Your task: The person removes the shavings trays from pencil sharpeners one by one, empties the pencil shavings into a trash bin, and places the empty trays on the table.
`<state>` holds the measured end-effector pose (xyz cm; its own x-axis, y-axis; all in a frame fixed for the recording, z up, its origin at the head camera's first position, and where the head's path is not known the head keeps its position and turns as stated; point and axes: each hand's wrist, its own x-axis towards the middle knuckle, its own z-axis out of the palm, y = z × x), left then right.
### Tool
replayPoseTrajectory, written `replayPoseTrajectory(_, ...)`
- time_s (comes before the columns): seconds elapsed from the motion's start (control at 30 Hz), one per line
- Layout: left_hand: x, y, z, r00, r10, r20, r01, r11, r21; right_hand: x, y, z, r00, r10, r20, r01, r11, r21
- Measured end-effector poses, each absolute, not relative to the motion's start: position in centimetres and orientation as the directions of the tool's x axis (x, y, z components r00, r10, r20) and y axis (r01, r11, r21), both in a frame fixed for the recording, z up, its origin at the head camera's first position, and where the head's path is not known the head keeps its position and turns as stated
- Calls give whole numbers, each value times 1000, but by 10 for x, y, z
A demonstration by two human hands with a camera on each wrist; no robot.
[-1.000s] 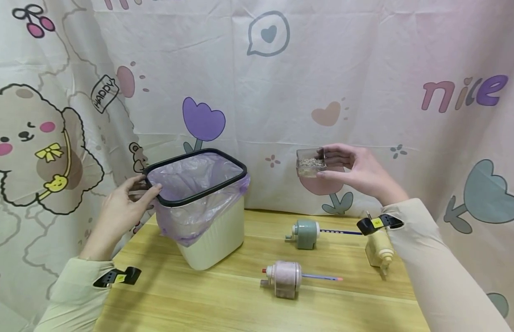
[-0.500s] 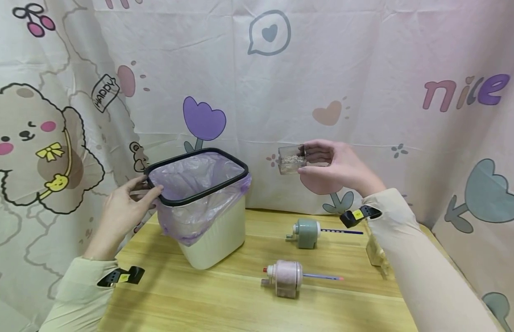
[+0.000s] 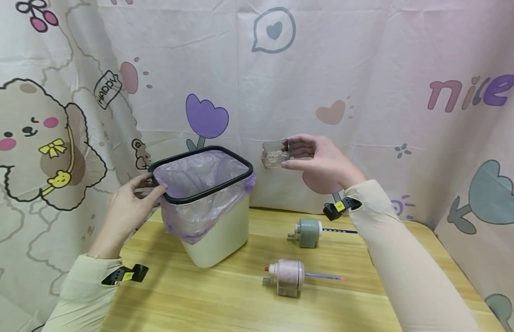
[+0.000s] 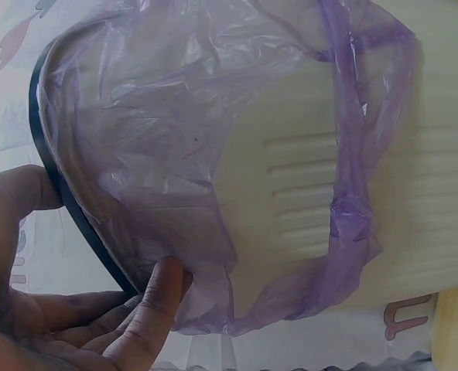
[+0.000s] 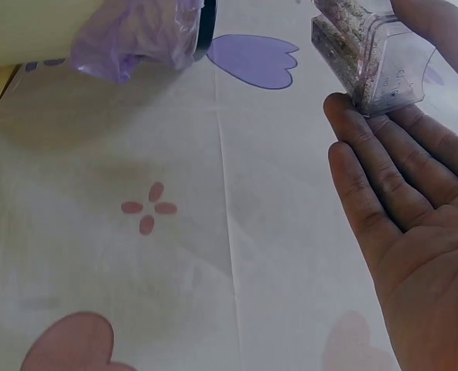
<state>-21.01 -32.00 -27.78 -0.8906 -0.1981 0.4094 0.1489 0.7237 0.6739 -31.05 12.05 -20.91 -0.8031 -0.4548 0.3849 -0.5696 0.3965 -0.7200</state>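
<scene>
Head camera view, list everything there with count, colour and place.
Table: one, yellow, below
Wastebasket: one, cream with black rim, table's left
Bin liner: one, translucent purple, in wastebasket
Box: one, clear, raised right of wastebasket
Pencil shavings: one heap, pale, inside box
Rear pencil sharpener: one, green, right of wastebasket
Front pencil sharpener: one, pink, nearer
Dotted pencil: one, navy, in rear sharpener
Plain pencil: one, lilac, in front sharpener
Printed cloth: count unclear, whitish, background
Wrist cameras: two, black, wrists
Sleeves: two, cream, forearms
Left hand: one, gripping rim
Right hand: one, holding box
</scene>
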Motion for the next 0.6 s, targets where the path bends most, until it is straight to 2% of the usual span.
replayPoseTrajectory(0.13, -211, -316, -276, -898, -185, 400, 169, 692, 701, -313, 110, -207, -797, -468, 383, -567, 359, -741)
replayPoseTrajectory(0.6, -210, -308, -276, -889, -183, 420, 154, 744, 650, -326, 65, -204, -758, -526, 386, -584, 284, -760)
